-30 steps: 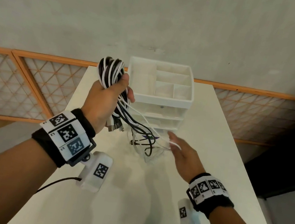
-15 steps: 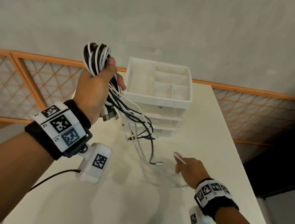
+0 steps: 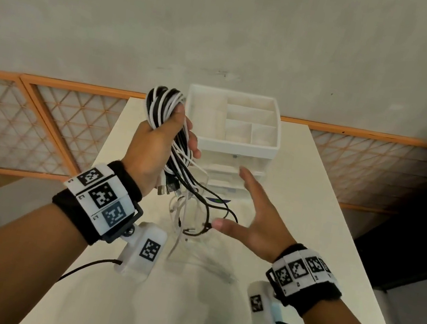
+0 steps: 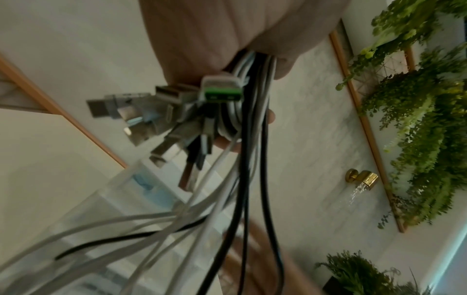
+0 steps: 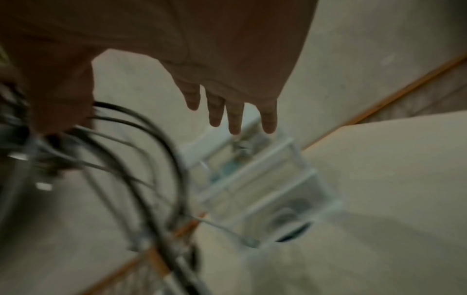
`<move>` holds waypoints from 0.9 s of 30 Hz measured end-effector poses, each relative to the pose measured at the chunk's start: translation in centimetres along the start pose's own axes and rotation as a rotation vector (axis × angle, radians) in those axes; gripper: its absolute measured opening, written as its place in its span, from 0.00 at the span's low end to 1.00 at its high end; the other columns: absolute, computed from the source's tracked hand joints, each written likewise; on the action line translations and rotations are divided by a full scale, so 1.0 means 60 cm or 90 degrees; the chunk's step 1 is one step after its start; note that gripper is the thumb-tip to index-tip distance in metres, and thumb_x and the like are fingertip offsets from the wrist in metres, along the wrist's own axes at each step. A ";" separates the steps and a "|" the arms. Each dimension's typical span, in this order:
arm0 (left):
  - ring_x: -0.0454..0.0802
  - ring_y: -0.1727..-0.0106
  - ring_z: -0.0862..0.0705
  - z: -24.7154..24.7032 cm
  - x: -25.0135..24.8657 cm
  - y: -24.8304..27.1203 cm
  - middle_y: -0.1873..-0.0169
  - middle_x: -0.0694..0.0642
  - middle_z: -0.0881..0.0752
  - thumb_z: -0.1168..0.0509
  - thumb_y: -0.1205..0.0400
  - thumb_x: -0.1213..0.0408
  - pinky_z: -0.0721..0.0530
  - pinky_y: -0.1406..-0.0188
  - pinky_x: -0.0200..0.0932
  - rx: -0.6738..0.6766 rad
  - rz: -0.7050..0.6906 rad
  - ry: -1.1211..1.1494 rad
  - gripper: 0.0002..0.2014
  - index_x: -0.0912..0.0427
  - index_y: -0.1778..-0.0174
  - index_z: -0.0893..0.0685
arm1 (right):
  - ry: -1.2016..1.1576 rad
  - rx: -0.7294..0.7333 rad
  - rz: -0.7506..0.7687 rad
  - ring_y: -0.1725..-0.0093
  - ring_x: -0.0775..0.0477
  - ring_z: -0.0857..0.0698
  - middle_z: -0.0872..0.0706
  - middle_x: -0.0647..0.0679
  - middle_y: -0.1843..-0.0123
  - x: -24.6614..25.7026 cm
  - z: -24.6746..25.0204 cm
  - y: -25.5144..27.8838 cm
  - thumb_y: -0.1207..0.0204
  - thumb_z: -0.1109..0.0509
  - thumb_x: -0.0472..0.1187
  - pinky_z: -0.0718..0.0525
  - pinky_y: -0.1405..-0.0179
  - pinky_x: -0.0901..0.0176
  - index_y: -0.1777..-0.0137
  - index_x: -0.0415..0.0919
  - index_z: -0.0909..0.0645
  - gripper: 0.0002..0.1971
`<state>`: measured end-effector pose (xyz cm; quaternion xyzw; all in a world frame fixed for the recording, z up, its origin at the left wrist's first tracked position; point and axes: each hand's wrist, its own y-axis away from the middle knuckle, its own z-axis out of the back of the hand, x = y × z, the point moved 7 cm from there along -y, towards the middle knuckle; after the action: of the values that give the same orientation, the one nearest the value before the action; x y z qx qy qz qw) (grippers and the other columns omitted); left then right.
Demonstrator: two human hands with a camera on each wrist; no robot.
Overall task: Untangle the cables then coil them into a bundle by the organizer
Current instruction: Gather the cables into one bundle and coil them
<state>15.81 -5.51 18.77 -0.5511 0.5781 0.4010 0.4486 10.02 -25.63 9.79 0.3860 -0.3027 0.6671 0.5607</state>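
My left hand [image 3: 159,138] grips a bundle of black and white cables [image 3: 164,104] held up just left of the white organizer [image 3: 235,144]. Loose cable ends [image 3: 198,210] hang from the fist down to the table, and several USB plugs [image 4: 177,103] stick out below the palm in the left wrist view. My right hand [image 3: 251,217] is open with straight fingers [image 5: 235,117], palm facing left, beside the hanging loops; its thumb is near a black strand. Whether it touches any cable cannot be told.
The organizer has open top compartments and clear drawers, standing at the back of the white table [image 3: 310,221]. An orange lattice railing [image 3: 43,114] runs behind the table. A green plant wall [image 4: 417,119] shows in the left wrist view.
My right hand let go of the white cable end and rose from low on the table toward the hanging loops, opening flat. The left hand with the bundle shifted right, nearer the organizer.
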 end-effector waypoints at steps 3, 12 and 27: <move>0.61 0.66 0.16 -0.025 0.019 0.009 0.70 0.61 0.17 0.42 0.12 0.50 0.16 0.60 0.50 0.051 0.016 -0.001 0.19 0.64 0.55 0.19 | -0.033 0.040 0.069 0.18 0.65 0.35 0.33 0.64 0.16 0.082 -0.047 -0.012 0.42 0.15 0.63 0.37 0.20 0.65 0.15 0.59 0.44 0.58; 0.59 0.69 0.20 -0.023 0.022 0.021 0.73 0.61 0.22 0.44 0.14 0.49 0.17 0.65 0.48 0.137 0.050 0.050 0.20 0.65 0.56 0.22 | -0.037 -0.013 -0.106 0.75 0.55 0.21 0.14 0.49 0.74 -0.008 -0.077 -0.043 0.29 0.19 0.53 0.20 0.71 0.65 0.67 0.40 0.10 0.16; 0.56 0.76 0.22 -0.060 0.086 0.062 0.78 0.59 0.22 0.34 0.16 0.52 0.20 0.68 0.47 0.248 0.234 -0.271 0.16 0.62 0.60 0.20 | 0.227 -0.093 -0.138 0.75 0.53 0.35 0.36 0.57 0.76 0.025 0.015 -0.060 0.32 0.33 0.35 0.39 0.76 0.62 0.78 0.52 0.38 0.21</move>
<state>11.90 -10.13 14.69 -0.2460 0.6270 0.4631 0.5761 13.60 -24.95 11.46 0.2509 -0.2028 0.6368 0.7003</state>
